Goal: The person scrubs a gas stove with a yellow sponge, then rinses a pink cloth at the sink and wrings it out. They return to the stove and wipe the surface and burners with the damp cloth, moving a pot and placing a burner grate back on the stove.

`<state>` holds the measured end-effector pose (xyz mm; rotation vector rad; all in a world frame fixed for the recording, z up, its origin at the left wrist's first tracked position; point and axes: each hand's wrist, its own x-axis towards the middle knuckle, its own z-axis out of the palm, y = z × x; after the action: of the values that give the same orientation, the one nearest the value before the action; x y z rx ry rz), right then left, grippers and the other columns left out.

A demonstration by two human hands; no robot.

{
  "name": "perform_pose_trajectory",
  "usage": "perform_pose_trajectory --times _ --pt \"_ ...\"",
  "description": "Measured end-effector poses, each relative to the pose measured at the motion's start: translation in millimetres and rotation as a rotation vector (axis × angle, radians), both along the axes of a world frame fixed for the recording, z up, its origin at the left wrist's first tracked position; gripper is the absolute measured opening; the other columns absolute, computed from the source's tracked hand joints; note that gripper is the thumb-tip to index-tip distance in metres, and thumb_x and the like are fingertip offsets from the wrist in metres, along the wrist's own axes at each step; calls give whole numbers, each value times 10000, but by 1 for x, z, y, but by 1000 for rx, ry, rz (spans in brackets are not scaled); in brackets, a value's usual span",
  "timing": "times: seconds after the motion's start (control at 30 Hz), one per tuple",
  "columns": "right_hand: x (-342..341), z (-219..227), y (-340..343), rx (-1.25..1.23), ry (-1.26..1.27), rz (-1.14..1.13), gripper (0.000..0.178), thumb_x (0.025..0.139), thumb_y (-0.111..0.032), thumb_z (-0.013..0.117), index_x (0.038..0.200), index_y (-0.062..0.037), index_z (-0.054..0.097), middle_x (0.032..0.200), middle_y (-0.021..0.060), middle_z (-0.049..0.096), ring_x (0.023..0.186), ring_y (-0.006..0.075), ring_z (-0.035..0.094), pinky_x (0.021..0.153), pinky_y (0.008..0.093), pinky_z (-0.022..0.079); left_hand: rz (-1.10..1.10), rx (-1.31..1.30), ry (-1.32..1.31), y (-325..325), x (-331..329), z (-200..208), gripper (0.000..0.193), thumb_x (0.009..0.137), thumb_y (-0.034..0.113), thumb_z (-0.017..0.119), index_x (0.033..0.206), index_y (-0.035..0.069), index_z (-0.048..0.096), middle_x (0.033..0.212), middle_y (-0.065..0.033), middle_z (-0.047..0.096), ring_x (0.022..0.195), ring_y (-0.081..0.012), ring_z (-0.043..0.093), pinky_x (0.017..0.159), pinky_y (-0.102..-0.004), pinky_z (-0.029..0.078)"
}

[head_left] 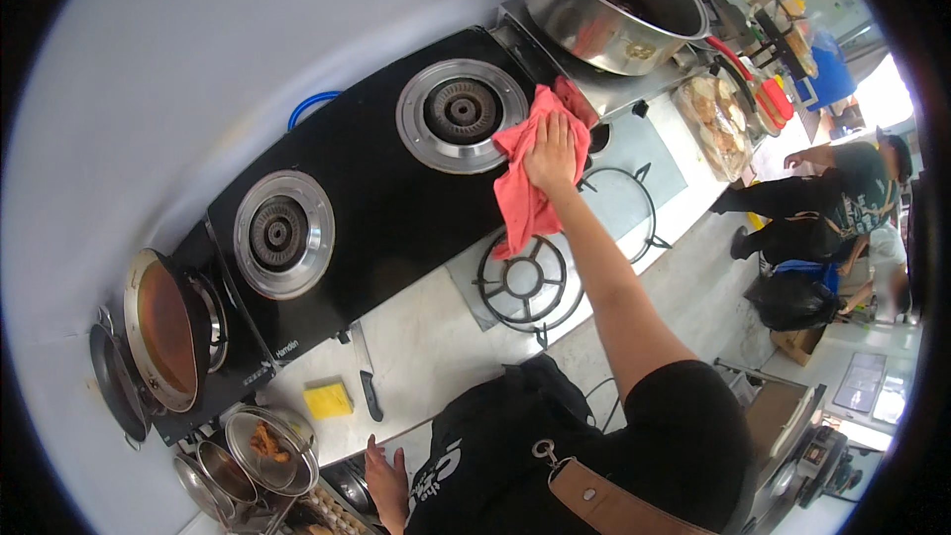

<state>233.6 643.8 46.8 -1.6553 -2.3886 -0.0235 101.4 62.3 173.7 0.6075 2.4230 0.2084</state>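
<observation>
A pinkish-red cloth (523, 193) lies bunched over the right end of a black gas stove (381, 183), beside the right burner (462, 116). My right hand (553, 154) is on top of it, fingers together, gripping and pressing the cloth against the stove. Low in the picture, near the counter's front edge, my left hand (388, 481) hangs with thumb and fingers apart and nothing in it. The left burner (284, 235) is bare. Two black pot supports (522, 279) (624, 210) are off the stove, on a grey sheet in front of it.
A large steel pot (609, 15) of dark liquid stands far right, near a bag of bread-like pieces (715, 119). A knife (368, 376) and yellow sponge (328, 400) lie on the counter. At left are a pan of brown liquid (163, 327) and strainer (269, 446). People (842, 188) stand right.
</observation>
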Motion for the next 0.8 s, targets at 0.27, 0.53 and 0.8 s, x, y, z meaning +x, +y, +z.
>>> perform_pose_trajectory --times 0.27,0.53,0.8 --pt "-40 3 139 -153 108 409 540 917 -205 390 1430 -59 306 1511 147 241 1408 277 208 1150 368 207 -40 37 -20 11 6 -28 640 822 187 674 1345 8 352 1026 -206 584 917 -345 596 789 -413 482" --pt "-158 10 220 -106 -33 323 563 918 -314 369 1432 -95 296 1475 166 297 1370 325 281 1115 450 263 64 53 -87 -25 18 -70 716 802 177 715 1373 -5 322 1046 -191 571 882 -276 602 756 -374 504" --pt "-255 9 147 -76 -44 -78 638 934 -413 249 1441 -28 293 1501 246 213 1406 411 144 1147 499 55 -15 18 -113 -27 11 -90 735 811 191 713 1379 -8 291 1023 -185 552 859 -279 584 748 -367 501"
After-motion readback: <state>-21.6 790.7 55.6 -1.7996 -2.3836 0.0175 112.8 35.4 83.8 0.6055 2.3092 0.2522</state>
